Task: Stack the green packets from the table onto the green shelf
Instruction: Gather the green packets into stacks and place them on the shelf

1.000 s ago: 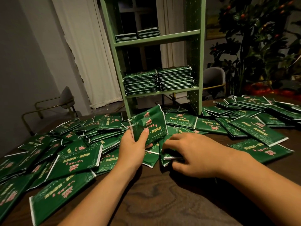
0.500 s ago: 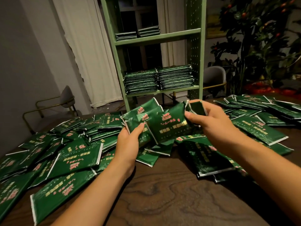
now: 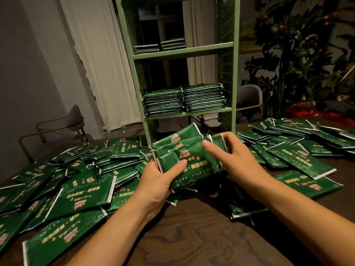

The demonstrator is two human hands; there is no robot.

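A bundle of green packets (image 3: 189, 156) with red and gold print is held above the table between both hands. My left hand (image 3: 160, 179) grips its left end, thumb on top. My right hand (image 3: 235, 160) holds the right end, fingers curled round the packets. Many loose green packets (image 3: 84, 187) cover the table's left side, and more packets (image 3: 299, 148) lie on the right. The green shelf (image 3: 184, 51) stands behind the table, with two tall packet stacks (image 3: 184, 101) on its lower board and two short stacks (image 3: 160, 46) on the upper board.
The dark wooden table (image 3: 182, 237) runs toward me. A grey chair (image 3: 75, 120) stands at the left behind the table, and another chair (image 3: 248, 97) sits to the right of the shelf. A leafy plant (image 3: 299, 54) fills the back right, white curtains the back left.
My right hand lifted a packet from the table and brought it left onto the bundle in my left hand. The bundle now sits between both hands.
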